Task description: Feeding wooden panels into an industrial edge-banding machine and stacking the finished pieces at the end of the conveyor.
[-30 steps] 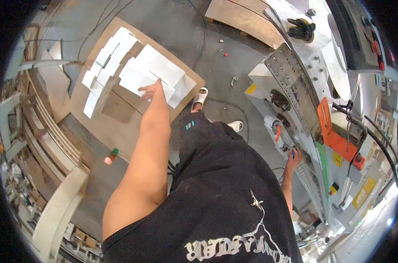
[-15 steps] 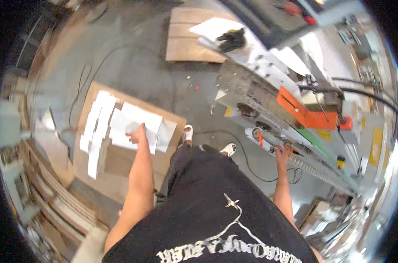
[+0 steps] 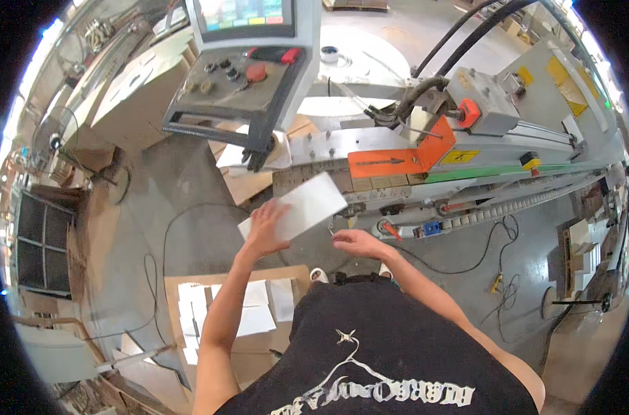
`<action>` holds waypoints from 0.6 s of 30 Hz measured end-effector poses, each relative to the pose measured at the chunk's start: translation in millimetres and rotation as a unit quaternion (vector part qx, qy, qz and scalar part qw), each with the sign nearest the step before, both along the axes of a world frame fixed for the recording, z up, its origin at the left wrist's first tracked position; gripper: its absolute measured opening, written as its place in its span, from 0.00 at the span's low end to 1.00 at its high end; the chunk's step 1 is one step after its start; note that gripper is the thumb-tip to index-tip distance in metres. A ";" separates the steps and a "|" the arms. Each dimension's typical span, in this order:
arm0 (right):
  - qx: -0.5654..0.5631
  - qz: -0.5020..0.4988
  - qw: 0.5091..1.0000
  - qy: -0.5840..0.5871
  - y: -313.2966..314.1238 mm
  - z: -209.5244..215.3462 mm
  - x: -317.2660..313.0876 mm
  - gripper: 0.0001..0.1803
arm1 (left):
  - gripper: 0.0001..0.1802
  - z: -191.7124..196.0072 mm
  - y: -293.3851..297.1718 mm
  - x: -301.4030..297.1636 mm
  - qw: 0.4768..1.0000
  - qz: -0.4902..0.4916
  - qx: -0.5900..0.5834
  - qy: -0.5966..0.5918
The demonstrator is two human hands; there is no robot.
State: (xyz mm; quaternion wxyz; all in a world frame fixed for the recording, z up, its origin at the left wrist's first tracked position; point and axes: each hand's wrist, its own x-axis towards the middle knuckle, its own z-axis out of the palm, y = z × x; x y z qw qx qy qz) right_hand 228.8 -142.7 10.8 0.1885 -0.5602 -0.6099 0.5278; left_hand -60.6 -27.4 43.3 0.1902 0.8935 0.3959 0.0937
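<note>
My left hand (image 3: 265, 225) is closed on a white rectangular board (image 3: 311, 207), its fingers spread over the top face toward the near-left end. The board is held up slantwise, with its far-right end at the front of a long machine (image 3: 390, 187). To the right of the board and apart from it is my right hand (image 3: 357, 243), its loosely bent fingers pointing left and nothing seen in them. An orange guard (image 3: 390, 164) with an arrow sits on the machine just beyond. Below my left forearm, several white boards (image 3: 256, 318) lie on a brown sheet (image 3: 299, 274).
A control console (image 3: 238, 86) with a screen and a red button overhangs the far left of the machine. Black gloves (image 3: 258, 159) hang below it. Cables (image 3: 460, 271) trail over the grey floor. Stacked panels (image 3: 138, 86) stand at the far left.
My left hand has lifted a white board from the brown sheet and brought it to the machine. My right hand has left the machine's front and moved inward. The view has turned right.
</note>
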 end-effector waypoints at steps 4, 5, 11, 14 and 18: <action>0.028 -0.027 0.999 0.014 13.6 -11.2 -9.6 0.24 | 0.50 -9.5 36.0 43.9 0.996 -0.077 -0.003 0.037; 0.032 -0.031 0.999 0.015 21.5 -16.7 -10.4 0.24 | 0.48 -15.6 43.4 51.0 0.995 -0.081 0.006 0.056; -0.037 -0.310 0.880 0.358 64.3 -55.2 -5.4 0.20 | 0.36 -50.2 54.1 47.3 0.995 0.097 0.007 -0.037; -0.076 -0.395 0.826 0.395 72.4 -60.5 7.1 0.17 | 0.32 -39.6 32.6 53.9 0.932 0.351 -0.055 -0.064; -0.129 -0.446 0.775 0.430 81.3 -41.3 0.1 0.14 | 0.28 -53.5 25.0 39.2 0.904 0.420 -0.006 -0.077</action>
